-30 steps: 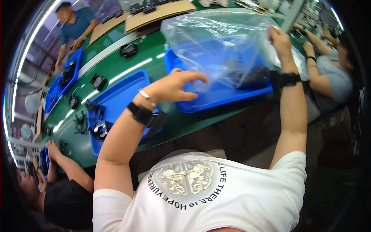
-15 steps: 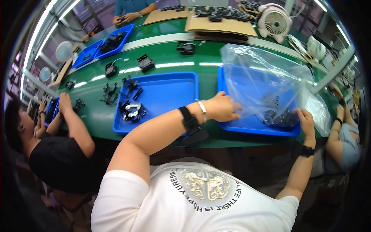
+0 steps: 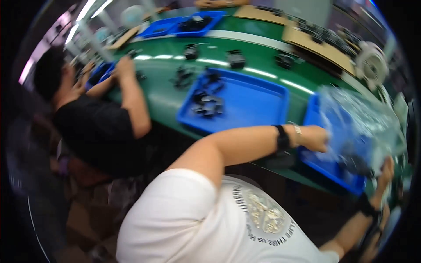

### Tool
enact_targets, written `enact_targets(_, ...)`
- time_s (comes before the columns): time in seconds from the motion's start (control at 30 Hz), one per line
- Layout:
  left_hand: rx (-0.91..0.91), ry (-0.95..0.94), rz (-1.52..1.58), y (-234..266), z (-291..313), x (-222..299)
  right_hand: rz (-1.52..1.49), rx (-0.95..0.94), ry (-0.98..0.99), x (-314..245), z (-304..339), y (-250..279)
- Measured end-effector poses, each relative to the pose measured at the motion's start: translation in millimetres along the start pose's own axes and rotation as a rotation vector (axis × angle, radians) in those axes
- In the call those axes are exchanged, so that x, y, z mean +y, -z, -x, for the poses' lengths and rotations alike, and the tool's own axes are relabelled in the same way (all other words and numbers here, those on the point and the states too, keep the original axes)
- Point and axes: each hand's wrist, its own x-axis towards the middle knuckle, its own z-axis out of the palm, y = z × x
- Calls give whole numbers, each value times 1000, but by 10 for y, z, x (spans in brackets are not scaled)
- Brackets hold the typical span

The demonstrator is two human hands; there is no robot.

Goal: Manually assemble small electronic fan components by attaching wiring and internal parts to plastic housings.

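The left hand (image 3: 315,138) is curled at the near left edge of one clear bag (image 3: 362,111), and the right hand (image 3: 386,171) is at its lower right; blur hides whether either pinches the plastic. The bag lies over one blue tray (image 3: 326,172), with one dark heap (image 3: 356,165) at its near end. Left of it, a second tray (image 3: 252,103) holds two dark clusters (image 3: 208,104). Beyond that, three black devices (image 3: 236,59) stand apart on one green bench (image 3: 160,96); farther back are two more blue trays (image 3: 197,30).

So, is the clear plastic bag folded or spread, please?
Spread: the clear plastic bag fans out, wrinkled, across much of the right-hand blue tray.
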Motion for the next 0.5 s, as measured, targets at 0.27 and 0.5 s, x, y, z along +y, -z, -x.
enact_targets(0.27, -70, 56, -158, -261, -364, -169, 350, -315, 37, -1170, -299, -20)
enact_targets(0.5, -60, 253, -206, 107, 73, 230, 376, -214, 499, -1962, -237, -601)
